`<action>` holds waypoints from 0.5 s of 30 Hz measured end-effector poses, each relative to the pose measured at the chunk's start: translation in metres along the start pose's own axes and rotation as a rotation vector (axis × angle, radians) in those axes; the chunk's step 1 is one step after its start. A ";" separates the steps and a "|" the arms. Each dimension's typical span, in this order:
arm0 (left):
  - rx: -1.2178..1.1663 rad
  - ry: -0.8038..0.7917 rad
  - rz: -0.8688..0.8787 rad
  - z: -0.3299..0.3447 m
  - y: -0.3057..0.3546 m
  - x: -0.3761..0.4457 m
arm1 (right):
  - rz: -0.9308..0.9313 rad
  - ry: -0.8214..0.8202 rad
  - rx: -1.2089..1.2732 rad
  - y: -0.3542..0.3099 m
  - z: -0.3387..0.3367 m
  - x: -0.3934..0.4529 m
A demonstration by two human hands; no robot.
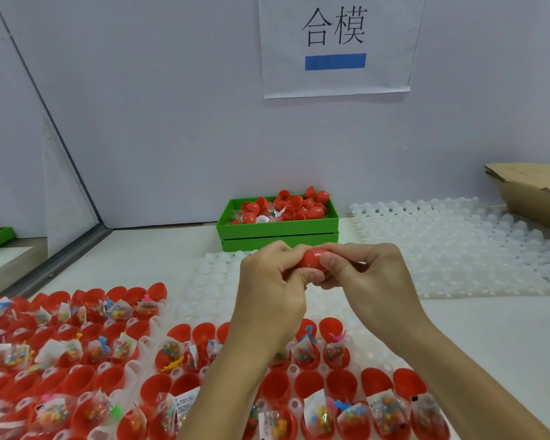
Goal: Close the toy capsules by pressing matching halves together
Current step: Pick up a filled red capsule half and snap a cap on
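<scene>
A white paper sign [337, 46] hangs on the pale partition wall [172, 106], directly above the green tray [277, 228] of red capsule halves. It carries two large black Chinese characters, "合模", with a solid blue bar printed just beneath them. Small printed labels appear on clear sachets [183, 404] in the red capsule halves well below the sign, but their print is too small and blurred to read.
</scene>
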State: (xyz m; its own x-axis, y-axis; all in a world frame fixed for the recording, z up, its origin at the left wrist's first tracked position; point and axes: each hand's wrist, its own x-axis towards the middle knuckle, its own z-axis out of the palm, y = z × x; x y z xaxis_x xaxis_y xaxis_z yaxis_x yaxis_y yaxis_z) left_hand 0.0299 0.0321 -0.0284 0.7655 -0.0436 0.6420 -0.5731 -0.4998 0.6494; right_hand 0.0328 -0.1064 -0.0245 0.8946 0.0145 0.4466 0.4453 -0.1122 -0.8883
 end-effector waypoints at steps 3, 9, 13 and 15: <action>-0.019 -0.012 -0.027 -0.002 0.003 0.001 | 0.044 -0.045 -0.010 -0.003 -0.005 0.003; 0.112 -0.029 0.085 -0.004 0.001 0.001 | 0.061 -0.224 -0.049 -0.007 -0.008 0.000; 0.023 -0.085 -0.040 -0.002 0.001 0.001 | 0.135 -0.213 0.065 -0.003 -0.011 0.002; -0.197 -0.142 -0.193 -0.006 0.002 0.002 | 0.159 -0.208 0.169 -0.001 -0.012 0.004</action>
State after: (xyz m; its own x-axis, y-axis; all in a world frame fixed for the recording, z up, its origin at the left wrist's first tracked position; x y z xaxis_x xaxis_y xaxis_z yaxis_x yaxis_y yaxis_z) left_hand 0.0286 0.0358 -0.0233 0.8909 -0.0915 0.4450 -0.4484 -0.3336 0.8292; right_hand 0.0350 -0.1186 -0.0206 0.9341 0.2153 0.2848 0.2836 0.0373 -0.9582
